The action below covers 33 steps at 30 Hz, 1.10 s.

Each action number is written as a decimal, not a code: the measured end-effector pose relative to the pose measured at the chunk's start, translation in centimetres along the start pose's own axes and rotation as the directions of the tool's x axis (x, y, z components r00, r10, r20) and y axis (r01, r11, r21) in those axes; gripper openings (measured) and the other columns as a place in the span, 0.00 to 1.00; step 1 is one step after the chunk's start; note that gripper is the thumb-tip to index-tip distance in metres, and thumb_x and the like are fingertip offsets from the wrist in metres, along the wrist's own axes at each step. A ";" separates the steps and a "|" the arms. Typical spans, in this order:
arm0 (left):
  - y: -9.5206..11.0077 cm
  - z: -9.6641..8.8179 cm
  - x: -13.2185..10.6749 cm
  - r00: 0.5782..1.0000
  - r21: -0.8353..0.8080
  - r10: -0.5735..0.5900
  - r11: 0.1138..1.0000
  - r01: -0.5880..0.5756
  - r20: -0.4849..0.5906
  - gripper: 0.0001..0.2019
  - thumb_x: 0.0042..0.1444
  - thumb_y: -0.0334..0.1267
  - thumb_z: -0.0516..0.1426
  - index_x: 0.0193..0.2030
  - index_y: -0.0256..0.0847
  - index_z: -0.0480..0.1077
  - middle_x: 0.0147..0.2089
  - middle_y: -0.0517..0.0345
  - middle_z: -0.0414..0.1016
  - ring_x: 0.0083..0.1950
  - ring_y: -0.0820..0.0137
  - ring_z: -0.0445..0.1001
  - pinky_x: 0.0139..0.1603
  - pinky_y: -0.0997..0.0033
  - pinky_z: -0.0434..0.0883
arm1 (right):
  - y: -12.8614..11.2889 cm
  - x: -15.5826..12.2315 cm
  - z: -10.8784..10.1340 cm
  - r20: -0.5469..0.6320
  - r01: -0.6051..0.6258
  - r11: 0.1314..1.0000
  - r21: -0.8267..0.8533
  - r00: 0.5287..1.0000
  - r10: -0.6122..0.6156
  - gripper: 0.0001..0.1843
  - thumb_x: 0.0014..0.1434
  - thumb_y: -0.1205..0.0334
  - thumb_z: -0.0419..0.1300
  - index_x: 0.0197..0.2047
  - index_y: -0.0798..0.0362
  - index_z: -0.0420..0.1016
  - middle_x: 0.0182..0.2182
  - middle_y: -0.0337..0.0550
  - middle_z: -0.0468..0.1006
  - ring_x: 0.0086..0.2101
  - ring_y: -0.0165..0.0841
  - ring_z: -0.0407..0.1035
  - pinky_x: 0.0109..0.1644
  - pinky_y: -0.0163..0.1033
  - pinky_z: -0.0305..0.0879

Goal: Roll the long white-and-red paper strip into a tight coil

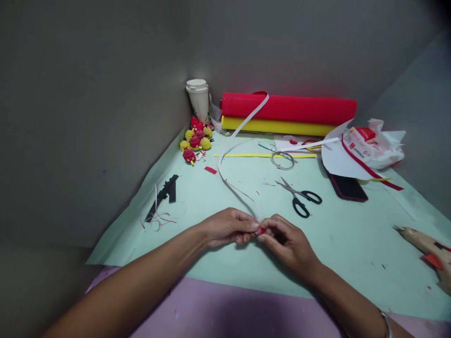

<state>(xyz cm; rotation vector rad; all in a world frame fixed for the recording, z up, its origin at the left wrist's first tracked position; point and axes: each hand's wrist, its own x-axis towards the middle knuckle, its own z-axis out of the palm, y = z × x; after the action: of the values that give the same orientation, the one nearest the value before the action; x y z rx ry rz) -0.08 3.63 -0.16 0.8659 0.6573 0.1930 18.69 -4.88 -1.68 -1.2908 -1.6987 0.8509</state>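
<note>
My left hand (229, 227) and my right hand (287, 241) meet fingertip to fingertip low over the pale green sheet (334, 234). Both pinch a small red rolled piece (260, 231) between thumbs and forefingers. A long white paper strip (229, 180) runs from that piece up across the sheet toward the red roll (289, 108) at the back. Black-handled scissors (299, 197) lie just beyond my right hand.
At the back lie a yellow roll (278, 126), a white lidded cup (198, 98) and several red and yellow paper balls (195, 139). A wire ring (282, 160), a phone (347, 187), a plastic bag (373, 145) and a glue gun (428, 246) lie on the right. Black scraps (165, 195) lie on the left.
</note>
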 end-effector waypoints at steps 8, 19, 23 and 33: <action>0.0 0.4 -0.1 0.999 -0.004 0.020 1.000 -0.020 -0.047 0.13 0.48 0.42 0.67 0.29 0.32 0.74 0.20 0.61 0.68 0.20 0.80 0.62 0.21 0.79 0.57 | 0.1 -0.2 0.6 -0.048 0.035 0.999 -0.028 0.998 -0.037 0.04 0.61 0.62 0.59 0.40 0.49 0.73 0.33 0.40 0.72 0.31 0.30 0.68 0.34 0.34 0.67; -0.4 0.9 0.1 0.992 -0.044 0.087 0.995 -0.091 -0.096 0.13 0.48 0.42 0.67 0.30 0.32 0.73 0.20 0.62 0.67 0.20 0.81 0.61 0.20 0.79 0.53 | -0.1 -0.1 0.8 -0.184 0.170 0.956 -0.238 0.959 -0.216 0.05 0.60 0.65 0.61 0.40 0.49 0.72 0.31 0.39 0.71 0.27 0.28 0.66 0.28 0.34 0.65; -0.3 0.9 0.1 0.993 -0.045 0.086 0.995 -0.090 -0.080 0.13 0.49 0.42 0.66 0.30 0.32 0.73 0.20 0.62 0.67 0.20 0.81 0.60 0.20 0.79 0.52 | -0.2 -0.1 0.8 -0.205 0.175 0.954 -0.244 0.952 -0.227 0.04 0.60 0.66 0.61 0.40 0.50 0.72 0.31 0.39 0.72 0.27 0.28 0.67 0.29 0.34 0.65; -0.1 1.0 0.1 0.995 -0.018 0.064 0.998 -0.066 -0.079 0.14 0.48 0.44 0.67 0.30 0.33 0.73 0.21 0.62 0.67 0.21 0.81 0.60 0.21 0.77 0.52 | -0.1 -0.1 0.7 -0.200 0.168 0.963 -0.211 0.957 -0.211 0.04 0.60 0.67 0.60 0.40 0.51 0.73 0.32 0.40 0.73 0.28 0.28 0.68 0.30 0.34 0.66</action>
<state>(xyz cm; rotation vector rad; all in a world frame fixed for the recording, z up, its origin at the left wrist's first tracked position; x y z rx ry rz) 0.58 3.00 0.19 0.8641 0.7002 0.2930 18.02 -5.07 -1.93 -1.2706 -1.7233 0.4213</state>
